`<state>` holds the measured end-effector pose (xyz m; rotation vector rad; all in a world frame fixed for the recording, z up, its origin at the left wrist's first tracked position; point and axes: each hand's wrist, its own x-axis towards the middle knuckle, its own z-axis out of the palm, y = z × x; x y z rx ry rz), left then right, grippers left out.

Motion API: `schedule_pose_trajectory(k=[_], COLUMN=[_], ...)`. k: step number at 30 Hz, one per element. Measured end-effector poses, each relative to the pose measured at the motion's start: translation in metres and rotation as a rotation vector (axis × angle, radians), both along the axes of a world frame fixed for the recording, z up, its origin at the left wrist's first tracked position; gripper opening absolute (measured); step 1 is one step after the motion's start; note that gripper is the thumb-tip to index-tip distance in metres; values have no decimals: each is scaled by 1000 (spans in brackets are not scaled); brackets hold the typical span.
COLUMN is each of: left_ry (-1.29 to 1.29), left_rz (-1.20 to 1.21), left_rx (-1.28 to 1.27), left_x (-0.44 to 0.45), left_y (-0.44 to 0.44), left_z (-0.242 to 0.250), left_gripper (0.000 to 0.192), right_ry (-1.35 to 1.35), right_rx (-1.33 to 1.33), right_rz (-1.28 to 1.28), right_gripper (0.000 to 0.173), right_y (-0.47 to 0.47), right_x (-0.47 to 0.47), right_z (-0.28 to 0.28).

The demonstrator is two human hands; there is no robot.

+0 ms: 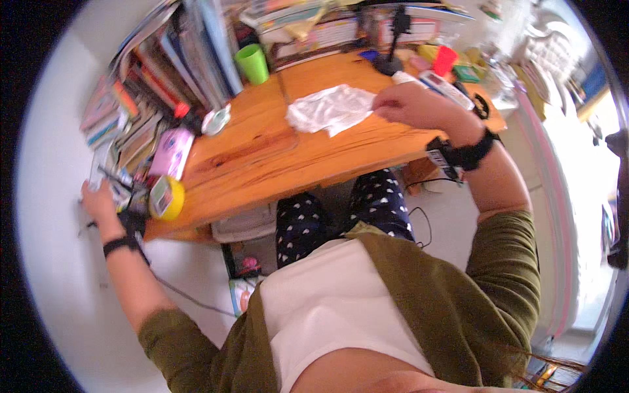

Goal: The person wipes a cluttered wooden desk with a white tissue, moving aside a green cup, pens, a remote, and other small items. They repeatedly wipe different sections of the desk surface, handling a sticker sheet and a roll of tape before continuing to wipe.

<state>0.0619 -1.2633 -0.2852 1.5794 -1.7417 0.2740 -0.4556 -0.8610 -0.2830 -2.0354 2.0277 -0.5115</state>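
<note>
On the wooden desk [236, 162] lies a thin, crumpled white sheet [331, 108], perhaps plastic or tissue. My right hand [410, 105] hovers at the sheet's right edge with its fingers curled. Whether those fingers pinch the sheet is not clear. Far to the left, my left hand [98, 199] reaches among small items at the desk's end, by the wall. Blur hides what its fingers touch. Just right of that hand sits a yellow roll [167, 197] that looks like tape, and a pink patterned packet [171, 152] lies behind it.
Books [182, 64] stand in a row at the back left, beside a green cup [252, 64]. A black stand [390, 61] rises at the back, left of a red cup [444, 61]. A white remote-like device [447, 89] lies behind my right hand. Cables hang below the desk.
</note>
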Motion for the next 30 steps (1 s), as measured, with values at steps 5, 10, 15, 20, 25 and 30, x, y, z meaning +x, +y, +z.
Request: schedule_pose_trajectory(k=[5,10,15,20,25,30], left_ry=[705,818,448,246,220,281], left_rz=[-596,-783,-956,-991,-991,-1005], left_rx=[177,566,158,22,75,96], left_x=[-89,-190,-258,-270,-270,-273], left_y=[116,205,222,216,215,213], left_z=[-28,-91,-124,-125,-123,-126], left_gripper=[30,22,22,22,23,22], right_ry=[122,504,441,668,492,578], right_rx=[46,-65,-341,4,249,192], right_rz=[-185,-491,-272,-471,-577,-271], right_gripper=[22,20,22,25,24,21], right_y=[-4,-37,-100,-164,-180,-164], right_x=[-37,-118,-150,-154,-142,-106], right_z=[-34,-45,-85,-107,-91,-93])
